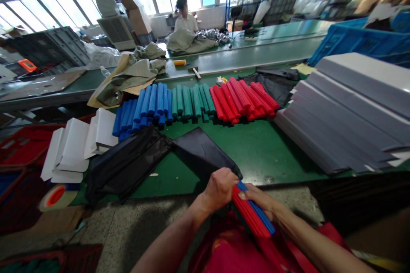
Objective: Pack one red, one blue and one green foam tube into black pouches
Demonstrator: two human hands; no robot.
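"What have the hands got?"

"The right hand point(258, 200) is wrapped around a bundle point(253, 215), thumb on top. Red and blue show along it, with a darker edge underneath that I can't make out. It's held just off the near edge of the bench point(256, 149), over the person's lap."

"And the left hand point(221, 187)?"

"A closed fist at the bundle's far end, on the near corner of a black bag point(205, 149). Whether it has rods in its grip too, I can't tell from here."

"So how far along is it?"

"One bundle is gathered, I'd say. It isn't bagged, as far as I can see: its whole visible length is out in the open. The bag trails away flat across the bench to a black pile point(131, 162) on the left."

"Plenty left, then?"

"Looks like it. Beyond the bag lie blue rods point(160, 98), green rods point(192, 100) and red rods point(240, 98), side by side, sorted by colour. White boxes point(75, 140) stand left of them, and grey sheets point(349, 123) are stacked to the right."

"Anyone else about?"

"Another person point(186, 22), across the far benches, behind heaped cloth point(188, 42)."
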